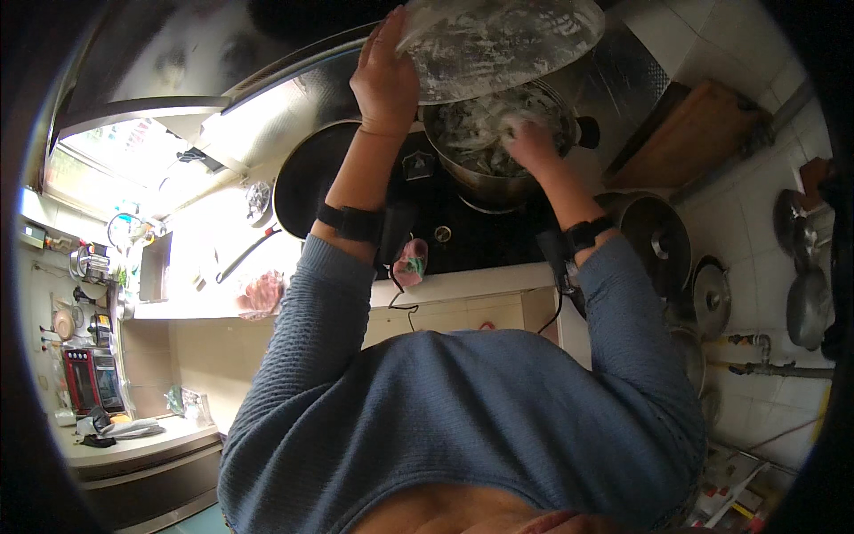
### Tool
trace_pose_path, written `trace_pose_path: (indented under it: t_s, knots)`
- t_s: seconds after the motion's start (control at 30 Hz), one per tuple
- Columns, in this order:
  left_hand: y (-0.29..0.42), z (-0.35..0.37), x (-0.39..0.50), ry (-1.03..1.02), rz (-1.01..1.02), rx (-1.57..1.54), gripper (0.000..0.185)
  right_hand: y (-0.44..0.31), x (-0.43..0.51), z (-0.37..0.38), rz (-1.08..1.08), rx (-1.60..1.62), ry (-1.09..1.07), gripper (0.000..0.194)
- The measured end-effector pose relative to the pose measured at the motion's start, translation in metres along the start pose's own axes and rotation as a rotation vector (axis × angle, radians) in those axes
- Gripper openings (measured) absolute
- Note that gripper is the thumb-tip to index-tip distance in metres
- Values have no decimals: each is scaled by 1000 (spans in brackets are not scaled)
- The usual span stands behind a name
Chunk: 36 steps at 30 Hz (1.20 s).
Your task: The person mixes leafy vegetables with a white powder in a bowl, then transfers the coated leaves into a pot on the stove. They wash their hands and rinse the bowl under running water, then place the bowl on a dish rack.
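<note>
My left hand [387,83] grips the rim of a large round tray [494,60], holding it tilted up over the back of the stove. White, floury smears cover the tray's face. Below it, a deep metal pot [500,183] stands on the black cooktop [474,247]. Whitish pieces [467,130] fill the pot's mouth; what they are is not clear. My right hand [532,143] reaches over the pot's rim into its mouth. Motion blurs its fingers beside something pale, so whether they hold it cannot be told.
A dark wok [313,177] sits left of the pot. A pink cloth [410,262] lies at the cooktop's front. Bagged food [261,294] rests on the bright counter to the left. At right are a wooden cutting board [694,137], a large pan [654,233] and a lid [712,297].
</note>
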<state>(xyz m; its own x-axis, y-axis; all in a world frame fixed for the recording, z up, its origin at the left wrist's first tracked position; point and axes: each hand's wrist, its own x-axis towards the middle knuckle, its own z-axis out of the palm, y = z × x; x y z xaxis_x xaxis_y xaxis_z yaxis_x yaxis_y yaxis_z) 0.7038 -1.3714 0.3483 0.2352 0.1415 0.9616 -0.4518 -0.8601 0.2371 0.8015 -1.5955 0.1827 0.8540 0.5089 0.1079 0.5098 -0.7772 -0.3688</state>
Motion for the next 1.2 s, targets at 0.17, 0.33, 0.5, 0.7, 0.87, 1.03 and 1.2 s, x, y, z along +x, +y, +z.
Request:
trace_pose_path:
  t_s: [0.17,0.33,0.5,0.7,0.87,1.03,1.2]
  knots:
    - [-9,-5,-7,17,-59,6,49,-18,32,4,-39,229,92,33]
    - [-15,-16,-5,95,-19,25,39,-22,45,-25,30,505,171,41]
    - [-15,-24,-2,147,-23,3,36,-48,40,-26,77,199,-292,39]
    - [-14,-29,-3,62,-142,-6,49,-51,26,10,-168,327,55,35]
    - [-15,-23,-11,52,-97,-53,50,-35,44,-44,-237,54,433,41]
    - [-16,-5,-15,81,-134,-127,38,-39,64,-52,-53,-83,458,48]
    - [-15,1,-17,74,-182,6,39,-38,77,-76,-13,263,418,44]
